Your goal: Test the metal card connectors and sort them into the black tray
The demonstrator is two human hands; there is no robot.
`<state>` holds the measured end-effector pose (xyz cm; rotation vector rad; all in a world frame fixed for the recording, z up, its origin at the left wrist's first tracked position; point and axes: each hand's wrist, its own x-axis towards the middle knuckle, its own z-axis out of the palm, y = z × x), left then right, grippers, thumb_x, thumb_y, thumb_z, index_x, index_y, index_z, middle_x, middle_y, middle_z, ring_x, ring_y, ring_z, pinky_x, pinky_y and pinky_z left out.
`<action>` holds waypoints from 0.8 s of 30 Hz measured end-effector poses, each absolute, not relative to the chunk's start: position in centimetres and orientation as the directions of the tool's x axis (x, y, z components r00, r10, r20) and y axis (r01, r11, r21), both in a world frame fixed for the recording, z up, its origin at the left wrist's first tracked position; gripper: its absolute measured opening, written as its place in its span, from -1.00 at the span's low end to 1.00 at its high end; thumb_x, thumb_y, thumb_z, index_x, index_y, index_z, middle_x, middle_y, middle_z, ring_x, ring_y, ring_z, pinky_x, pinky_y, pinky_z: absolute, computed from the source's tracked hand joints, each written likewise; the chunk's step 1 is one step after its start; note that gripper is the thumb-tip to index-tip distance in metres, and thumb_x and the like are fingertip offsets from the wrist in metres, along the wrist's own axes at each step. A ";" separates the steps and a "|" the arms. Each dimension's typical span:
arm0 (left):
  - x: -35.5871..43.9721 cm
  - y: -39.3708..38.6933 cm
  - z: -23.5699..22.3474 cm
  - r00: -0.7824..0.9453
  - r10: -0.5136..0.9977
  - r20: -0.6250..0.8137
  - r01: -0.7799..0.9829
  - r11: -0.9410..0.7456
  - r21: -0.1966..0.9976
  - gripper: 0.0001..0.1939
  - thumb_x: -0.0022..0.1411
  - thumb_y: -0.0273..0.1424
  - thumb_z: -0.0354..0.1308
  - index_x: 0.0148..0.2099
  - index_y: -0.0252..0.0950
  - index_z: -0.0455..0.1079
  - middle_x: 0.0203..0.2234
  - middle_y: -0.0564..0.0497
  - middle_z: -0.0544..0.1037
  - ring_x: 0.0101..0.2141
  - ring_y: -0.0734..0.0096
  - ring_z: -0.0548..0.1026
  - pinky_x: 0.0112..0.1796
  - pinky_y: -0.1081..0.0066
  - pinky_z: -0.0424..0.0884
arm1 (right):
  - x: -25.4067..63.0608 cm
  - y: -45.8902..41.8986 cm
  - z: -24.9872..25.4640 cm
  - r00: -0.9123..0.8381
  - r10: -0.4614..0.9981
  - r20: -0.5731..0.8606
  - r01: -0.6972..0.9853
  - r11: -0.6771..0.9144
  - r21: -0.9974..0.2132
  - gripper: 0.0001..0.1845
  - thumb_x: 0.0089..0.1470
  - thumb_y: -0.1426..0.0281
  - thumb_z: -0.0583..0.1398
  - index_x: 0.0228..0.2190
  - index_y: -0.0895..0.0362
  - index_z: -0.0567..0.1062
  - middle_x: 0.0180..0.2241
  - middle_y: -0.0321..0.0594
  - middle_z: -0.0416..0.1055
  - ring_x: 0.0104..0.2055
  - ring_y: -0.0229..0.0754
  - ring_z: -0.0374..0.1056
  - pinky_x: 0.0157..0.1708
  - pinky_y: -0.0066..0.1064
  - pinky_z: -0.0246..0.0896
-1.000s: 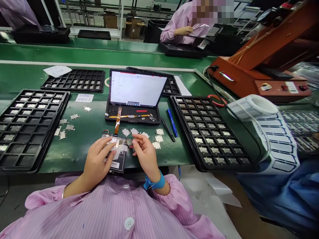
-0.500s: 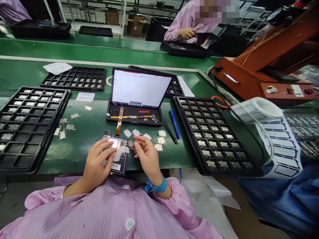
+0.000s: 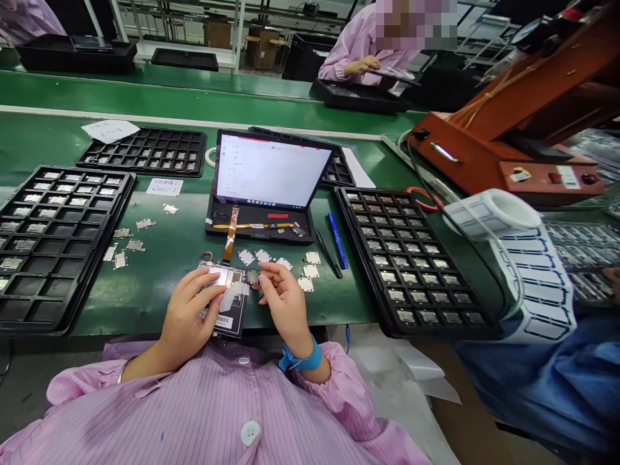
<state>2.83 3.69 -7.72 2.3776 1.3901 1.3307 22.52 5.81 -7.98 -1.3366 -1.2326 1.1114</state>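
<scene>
My left hand [image 3: 191, 307] grips the left side of a black circuit board [image 3: 235, 313] with a barcode label and clear tape, its fingers lying over the top. An orange ribbon cable [image 3: 231, 236] runs from the board's upper edge to a lit display [image 3: 274, 169] propped up in a black tray. At the board's upper right, my right hand [image 3: 285, 307] pinches a small dark square module [image 3: 252, 278] by its right edge. Several pale square modules [image 3: 246, 258] lie just beyond the right hand. Whether the module is plugged into the board, I cannot tell.
Compartment trays of small boards stand at left [image 3: 62, 258] and right [image 3: 411, 258]. Black tweezers [image 3: 329, 254] and a blue pen [image 3: 338, 240] lie by the right tray. Loose small boards [image 3: 135, 245] are scattered at left. An orange machine [image 3: 508, 155] and label roll [image 3: 498, 213] occupy the right.
Both hands keep nearly the same grip and place. The view has shifted slightly. Across the bench, a co-worker's held panel has tilted.
</scene>
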 end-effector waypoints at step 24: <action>2.9 3.7 -7.9 0.231 0.759 0.608 0.669 -0.578 0.467 -0.80 0.28 -0.56 0.14 -0.07 -0.26 0.45 -0.08 -0.09 0.54 0.05 0.16 0.43 0.06 0.04 0.42 | 22.5 5.9 -8.1 0.067 0.998 0.006 0.126 -0.003 -0.992 -0.73 0.17 0.24 0.18 -0.12 0.08 0.46 -0.30 -0.19 0.47 -0.33 -0.18 0.47 -0.56 -0.46 0.35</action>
